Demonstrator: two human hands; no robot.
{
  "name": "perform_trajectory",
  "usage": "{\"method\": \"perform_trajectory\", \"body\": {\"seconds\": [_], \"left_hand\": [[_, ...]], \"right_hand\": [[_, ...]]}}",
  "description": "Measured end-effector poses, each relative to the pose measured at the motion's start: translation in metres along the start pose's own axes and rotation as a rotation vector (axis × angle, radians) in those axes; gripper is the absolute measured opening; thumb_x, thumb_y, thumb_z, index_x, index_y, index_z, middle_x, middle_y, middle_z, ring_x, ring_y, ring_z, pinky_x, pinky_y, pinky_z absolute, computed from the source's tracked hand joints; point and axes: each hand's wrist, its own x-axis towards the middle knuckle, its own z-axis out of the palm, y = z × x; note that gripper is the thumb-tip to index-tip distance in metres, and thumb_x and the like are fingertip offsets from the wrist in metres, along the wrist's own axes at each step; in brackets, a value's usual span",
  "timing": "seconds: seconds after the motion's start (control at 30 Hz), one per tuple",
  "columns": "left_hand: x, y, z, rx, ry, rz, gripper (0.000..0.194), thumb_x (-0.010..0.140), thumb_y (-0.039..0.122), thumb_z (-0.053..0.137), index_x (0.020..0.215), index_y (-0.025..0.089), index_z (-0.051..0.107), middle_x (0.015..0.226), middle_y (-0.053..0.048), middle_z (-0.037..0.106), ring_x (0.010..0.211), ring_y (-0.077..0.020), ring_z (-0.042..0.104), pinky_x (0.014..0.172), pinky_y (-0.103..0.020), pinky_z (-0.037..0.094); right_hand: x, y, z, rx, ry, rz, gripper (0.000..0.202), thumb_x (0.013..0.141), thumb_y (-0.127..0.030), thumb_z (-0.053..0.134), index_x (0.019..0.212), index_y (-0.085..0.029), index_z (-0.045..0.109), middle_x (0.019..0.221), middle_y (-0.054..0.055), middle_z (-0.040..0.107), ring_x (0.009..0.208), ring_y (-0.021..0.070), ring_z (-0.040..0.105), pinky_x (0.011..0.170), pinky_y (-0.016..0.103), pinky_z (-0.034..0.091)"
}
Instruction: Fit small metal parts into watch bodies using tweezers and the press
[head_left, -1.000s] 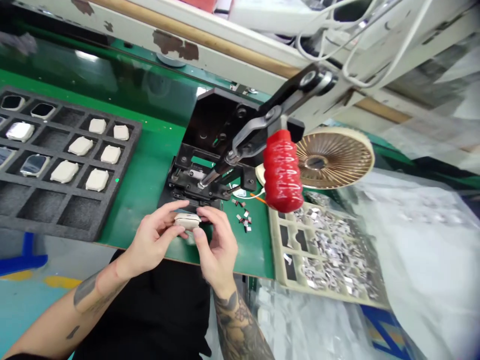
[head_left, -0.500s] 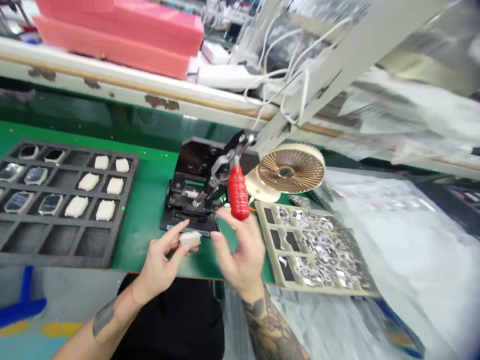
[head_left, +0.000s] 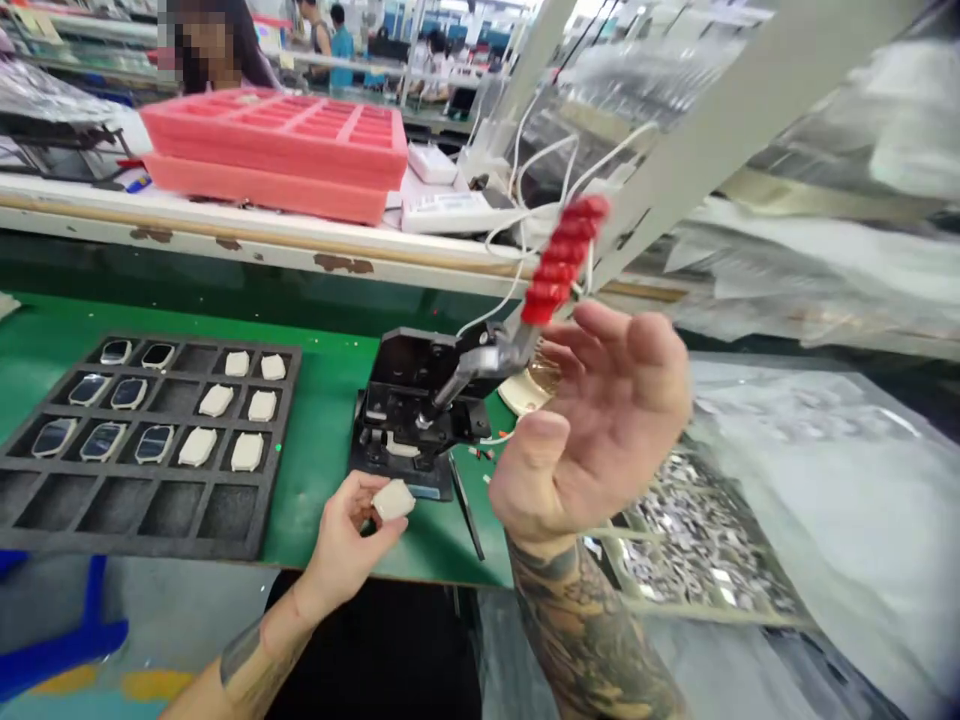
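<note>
Between the thumb and fingers of my left hand (head_left: 360, 530) is a cream watch case (head_left: 394, 500), just in front of the black toggle press (head_left: 427, 400). My right hand (head_left: 600, 420) is raised and spread, palm showing, and holds nothing. Its fingertips are near the lower end of the red lever grip (head_left: 566, 260), which points up and right. Whether they touch it I cannot tell. Another pale piece (head_left: 403, 447) sits in the press. On the left, a dark foam tray (head_left: 266, 510) carries several watch cases, some with dark glass up, others cream side up.
A compartment tray of small metal parts (head_left: 697, 530) lies at the right, next to plastic sheeting (head_left: 840, 480). A fan (head_left: 525, 390) is partly hidden behind my right hand. Pink foam trays (head_left: 270, 150) rest on the shelf. A thin black tool (head_left: 469, 510) lies right of the press. People are beyond.
The red lever has swung from hanging down to pointing up. My right hand has risen to the right. The watch case in my left hand has turned its broad side to view. The camera view has tilted up.
</note>
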Motion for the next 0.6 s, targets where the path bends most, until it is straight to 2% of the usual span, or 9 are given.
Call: {"method": "perform_trajectory", "body": {"seconds": [0.07, 0.13, 0.17, 0.27, 0.33, 0.4, 0.5, 0.53, 0.6], "left_hand": [[-0.008, 0.004, -0.012, 0.117, -0.019, 0.059, 0.03, 0.094, 0.032, 0.084, 0.12, 0.019, 0.077, 0.107, -0.01, 0.082, 0.093, -0.0223, 0.075, 0.083, -0.031, 0.059], [-0.016, 0.006, -0.028, 0.256, 0.009, 0.133, 0.03, 0.096, 0.03, 0.081, 0.125, 0.021, 0.08, 0.111, -0.009, 0.081, 0.094, -0.0228, 0.074, 0.085, -0.033, 0.06], [-0.019, 0.006, -0.036, 0.314, 0.041, 0.166, 0.031, 0.096, 0.029, 0.081, 0.127, 0.022, 0.081, 0.112, -0.009, 0.081, 0.094, -0.0231, 0.074, 0.084, -0.033, 0.06], [-0.023, 0.006, -0.05, 0.422, 0.111, 0.234, 0.034, 0.096, 0.025, 0.08, 0.129, 0.024, 0.082, 0.117, -0.01, 0.081, 0.093, -0.0237, 0.074, 0.082, -0.034, 0.061], [-0.021, 0.007, -0.049, 0.469, 0.111, 0.273, 0.035, 0.094, 0.021, 0.08, 0.129, 0.025, 0.082, 0.115, -0.009, 0.081, 0.088, -0.0226, 0.074, 0.079, -0.033, 0.061], [-0.016, 0.011, -0.043, 0.501, 0.101, 0.305, 0.037, 0.092, 0.017, 0.08, 0.128, 0.025, 0.082, 0.11, -0.008, 0.082, 0.082, -0.021, 0.072, 0.078, -0.033, 0.061], [-0.007, 0.016, -0.033, 0.537, 0.102, 0.34, 0.042, 0.089, 0.014, 0.081, 0.129, 0.024, 0.081, 0.115, -0.01, 0.08, 0.09, -0.0232, 0.075, 0.08, -0.033, 0.064], [-0.004, 0.017, -0.031, 0.572, 0.109, 0.356, 0.045, 0.089, 0.014, 0.08, 0.132, 0.024, 0.08, 0.119, -0.011, 0.079, 0.096, -0.0251, 0.077, 0.084, -0.034, 0.065], [0.003, 0.015, -0.027, 0.702, 0.13, 0.404, 0.053, 0.088, 0.016, 0.082, 0.139, 0.025, 0.076, 0.125, -0.013, 0.077, 0.108, -0.0301, 0.078, 0.091, -0.038, 0.067]], "right_hand": [[-0.029, 0.003, -0.019, -0.042, -0.05, 0.036, 0.042, 0.109, -0.04, 0.06, 0.147, -0.025, 0.067, 0.126, 0.012, 0.073, 0.113, 0.0313, 0.075, 0.096, 0.055, 0.066], [-0.069, 0.007, -0.038, -0.046, -0.259, 0.109, 0.032, 0.108, -0.024, 0.058, 0.136, -0.026, 0.073, 0.105, 0.007, 0.077, 0.098, 0.0269, 0.076, 0.086, 0.048, 0.068], [-0.089, 0.01, -0.046, -0.053, -0.394, 0.143, 0.034, 0.106, -0.018, 0.057, 0.135, -0.027, 0.073, 0.102, 0.006, 0.078, 0.095, 0.0258, 0.077, 0.085, 0.047, 0.069], [-0.135, 0.021, -0.054, -0.203, -0.734, 0.14, 0.047, 0.104, -0.012, 0.057, 0.147, -0.027, 0.068, 0.128, 0.011, 0.08, 0.115, 0.0309, 0.079, 0.099, 0.052, 0.071], [-0.15, 0.035, -0.048, -0.344, -0.878, 0.101, 0.055, 0.103, -0.012, 0.053, 0.155, -0.026, 0.064, 0.144, 0.015, 0.074, 0.129, 0.0351, 0.075, 0.111, 0.058, 0.067], [-0.158, 0.054, -0.038, -0.438, -0.937, 0.07, 0.057, 0.1, -0.009, 0.049, 0.151, -0.025, 0.068, 0.139, 0.017, 0.076, 0.125, 0.0362, 0.076, 0.109, 0.06, 0.067], [-0.165, 0.085, -0.03, -0.432, -0.886, 0.041, 0.05, 0.099, -0.011, 0.046, 0.134, -0.028, 0.078, 0.118, 0.014, 0.082, 0.104, 0.0355, 0.081, 0.092, 0.056, 0.072], [-0.168, 0.094, -0.031, -0.397, -0.853, 0.046, 0.047, 0.102, -0.016, 0.047, 0.133, -0.031, 0.079, 0.116, 0.013, 0.082, 0.102, 0.036, 0.081, 0.088, 0.055, 0.072], [-0.175, 0.105, -0.04, -0.307, -0.796, 0.061, 0.047, 0.106, -0.027, 0.051, 0.146, -0.038, 0.072, 0.125, 0.012, 0.082, 0.108, 0.0378, 0.081, 0.085, 0.055, 0.072]]}}
